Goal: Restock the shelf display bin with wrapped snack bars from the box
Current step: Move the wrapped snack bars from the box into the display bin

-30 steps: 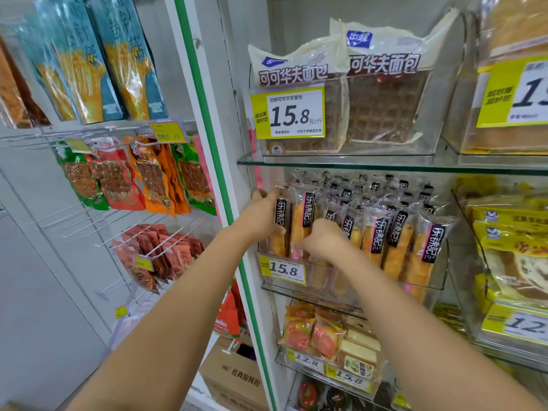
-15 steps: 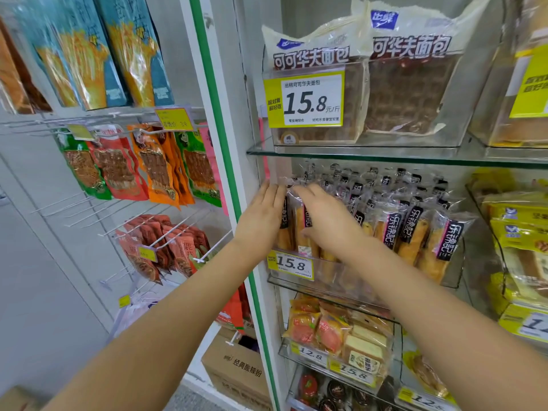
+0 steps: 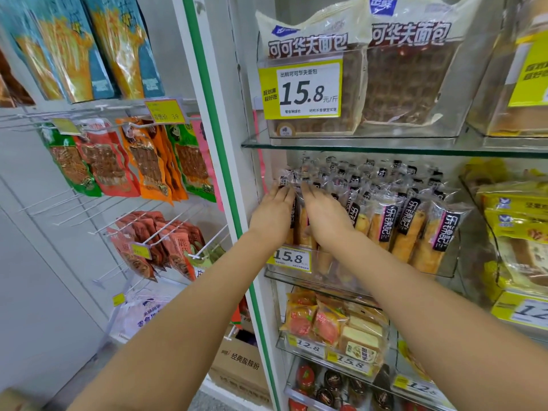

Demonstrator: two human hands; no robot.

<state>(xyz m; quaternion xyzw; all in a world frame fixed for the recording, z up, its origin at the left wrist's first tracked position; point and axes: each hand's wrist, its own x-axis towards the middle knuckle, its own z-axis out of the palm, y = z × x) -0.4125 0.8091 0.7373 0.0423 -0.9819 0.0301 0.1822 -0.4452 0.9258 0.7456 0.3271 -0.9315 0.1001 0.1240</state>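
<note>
A clear display bin on the middle glass shelf holds several upright snack bars in clear wrappers with black labels. Both my hands are at the bin's left end. My left hand lies flat, fingers together, against the leftmost bars. My right hand lies flat beside it, fingers extended over the tops of the bars just to the right. One bar shows in the gap between the hands. Neither hand is closed around a bar. A cardboard box sits on the floor below.
A glass shelf close above carries waffle bread packs. Bins of small cakes sit below, yellow packs to the right. A white and green upright borders the shelves; hanging snack bags on wire hooks fill the left.
Both hands have gone from curled on the front bars to flat with straight fingers, and slid up to the bars' tops at the bin's left end. The camera has moved closer.
</note>
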